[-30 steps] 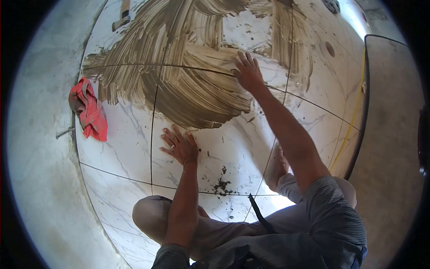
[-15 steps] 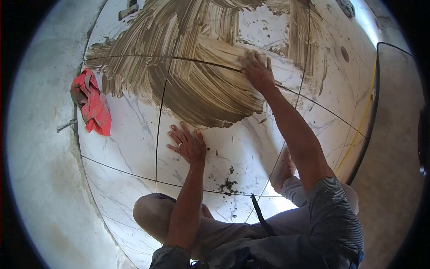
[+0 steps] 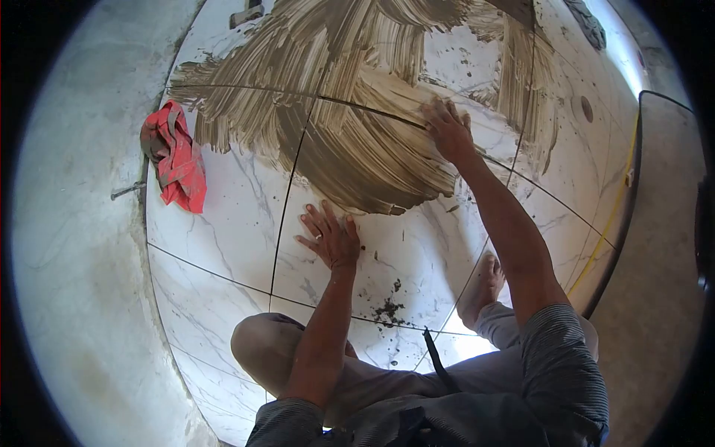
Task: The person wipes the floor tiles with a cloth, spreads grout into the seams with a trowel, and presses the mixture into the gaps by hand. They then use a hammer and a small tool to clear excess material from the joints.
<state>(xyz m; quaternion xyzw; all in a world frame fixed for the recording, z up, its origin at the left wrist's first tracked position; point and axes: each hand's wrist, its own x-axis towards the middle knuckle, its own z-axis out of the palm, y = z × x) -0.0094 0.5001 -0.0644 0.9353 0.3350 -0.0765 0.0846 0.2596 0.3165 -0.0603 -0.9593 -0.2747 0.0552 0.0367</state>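
Note:
My left hand (image 3: 333, 237) lies flat on a white marbled tile (image 3: 387, 246), fingers spread, with a ring on one finger. It rests just short of the lower edge of a brown, wet-looking smear (image 3: 365, 164). Farther forward and to the right, my right hand (image 3: 450, 134) touches the floor beside the dark joint (image 3: 372, 112) between tiles. Its fingers are extended and slightly apart at the smear's right side, and I see no tool in it. Streaked arcs of the brown paste run across several tiles and over the joints.
A red cloth (image 3: 179, 167) with dirty patches lies at the left tile edge. Dark crumbs (image 3: 389, 309) are scattered before my knees. My bare foot (image 3: 482, 290) rests on the tiles at right. A yellow line (image 3: 612, 216) runs along the right edge; a grey cloth (image 3: 587, 24) lies far right.
The view has shifted, so the floor appears farther right. My right hand has slid slightly toward me along the smear's edge. My left hand stays flat in about the same place.

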